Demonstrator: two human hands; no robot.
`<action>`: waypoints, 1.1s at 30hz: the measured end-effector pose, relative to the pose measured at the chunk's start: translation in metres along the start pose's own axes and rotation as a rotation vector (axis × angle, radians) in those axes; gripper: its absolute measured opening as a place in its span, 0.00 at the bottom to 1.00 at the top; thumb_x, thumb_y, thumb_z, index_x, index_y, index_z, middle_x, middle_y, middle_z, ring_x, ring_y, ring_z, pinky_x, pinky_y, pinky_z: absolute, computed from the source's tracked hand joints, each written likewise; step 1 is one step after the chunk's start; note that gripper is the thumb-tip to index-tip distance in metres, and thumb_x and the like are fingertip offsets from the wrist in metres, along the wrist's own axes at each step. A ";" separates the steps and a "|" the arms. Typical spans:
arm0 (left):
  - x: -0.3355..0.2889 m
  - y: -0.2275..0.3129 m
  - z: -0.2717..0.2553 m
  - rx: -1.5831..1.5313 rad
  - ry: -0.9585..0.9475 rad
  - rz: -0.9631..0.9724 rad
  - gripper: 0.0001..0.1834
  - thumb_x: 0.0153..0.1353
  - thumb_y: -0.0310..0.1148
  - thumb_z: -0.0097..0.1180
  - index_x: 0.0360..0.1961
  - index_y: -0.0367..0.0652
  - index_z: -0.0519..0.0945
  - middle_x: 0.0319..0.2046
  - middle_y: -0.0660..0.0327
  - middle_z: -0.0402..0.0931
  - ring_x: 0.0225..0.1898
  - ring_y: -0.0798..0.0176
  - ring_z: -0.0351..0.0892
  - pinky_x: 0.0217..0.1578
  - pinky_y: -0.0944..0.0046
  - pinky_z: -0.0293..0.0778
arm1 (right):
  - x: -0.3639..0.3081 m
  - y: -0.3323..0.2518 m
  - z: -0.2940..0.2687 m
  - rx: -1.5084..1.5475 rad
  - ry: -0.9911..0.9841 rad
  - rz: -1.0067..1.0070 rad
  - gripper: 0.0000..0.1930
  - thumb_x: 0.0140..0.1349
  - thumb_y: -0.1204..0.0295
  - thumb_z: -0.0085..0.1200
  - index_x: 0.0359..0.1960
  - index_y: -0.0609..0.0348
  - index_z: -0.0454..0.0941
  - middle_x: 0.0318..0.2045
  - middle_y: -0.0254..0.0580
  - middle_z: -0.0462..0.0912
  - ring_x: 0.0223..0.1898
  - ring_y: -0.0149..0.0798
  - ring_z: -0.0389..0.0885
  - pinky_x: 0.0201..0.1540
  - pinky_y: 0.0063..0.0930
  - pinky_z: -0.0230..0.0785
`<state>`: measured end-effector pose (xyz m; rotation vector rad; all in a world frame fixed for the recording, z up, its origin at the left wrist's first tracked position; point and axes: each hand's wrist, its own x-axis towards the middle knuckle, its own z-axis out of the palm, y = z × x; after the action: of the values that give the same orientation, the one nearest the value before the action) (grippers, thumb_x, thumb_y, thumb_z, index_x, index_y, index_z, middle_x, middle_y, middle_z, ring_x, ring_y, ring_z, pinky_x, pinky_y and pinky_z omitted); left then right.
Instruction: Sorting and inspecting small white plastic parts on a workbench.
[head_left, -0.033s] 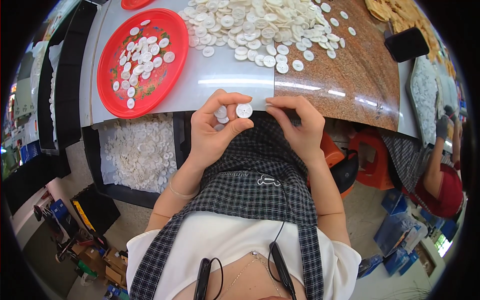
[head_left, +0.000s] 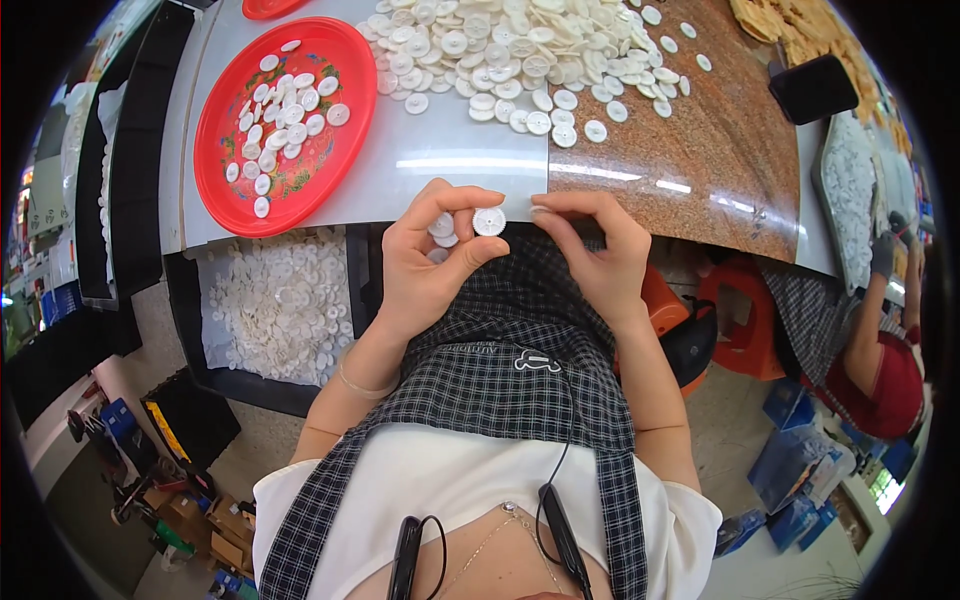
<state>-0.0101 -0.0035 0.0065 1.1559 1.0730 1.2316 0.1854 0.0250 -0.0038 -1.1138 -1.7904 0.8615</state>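
Between the thumb and forefinger of my left hand (head_left: 430,255) a white toothed gear wheel (head_left: 489,222) is held face up. Several more white gears (head_left: 441,228) are tucked in the curled fingers of the same hand. Just to the right, my right hand (head_left: 605,250) is closed in a pinch, with a small white piece (head_left: 539,209) barely showing at its fingertips; its kind is hidden. Both hands are at the table's near edge, apart from each other. Beyond them lies a large heap of white gears (head_left: 520,45), some scattered singly toward me.
A red plate (head_left: 215,165) with white gears lies on the table (head_left: 450,165) at the left. Below it is a black bin (head_left: 260,392) full of small white parts (head_left: 275,310). A black device (head_left: 815,88) lies far right. Another person (head_left: 885,375) works at the right edge.
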 end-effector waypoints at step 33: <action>-0.001 -0.001 0.003 -0.398 -0.125 -0.261 0.19 0.62 0.30 0.61 0.53 0.38 0.75 0.27 0.75 0.67 0.21 0.84 0.57 0.19 0.80 0.50 | 0.010 0.008 -0.009 -0.468 0.146 -0.154 0.16 0.54 0.76 0.63 0.46 0.58 0.79 0.49 0.37 0.82 0.52 0.43 0.76 0.54 0.35 0.67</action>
<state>-0.0073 -0.0049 0.0057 0.7512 0.8088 1.0890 0.1941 0.0379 -0.0041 -1.2685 -1.9753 0.2634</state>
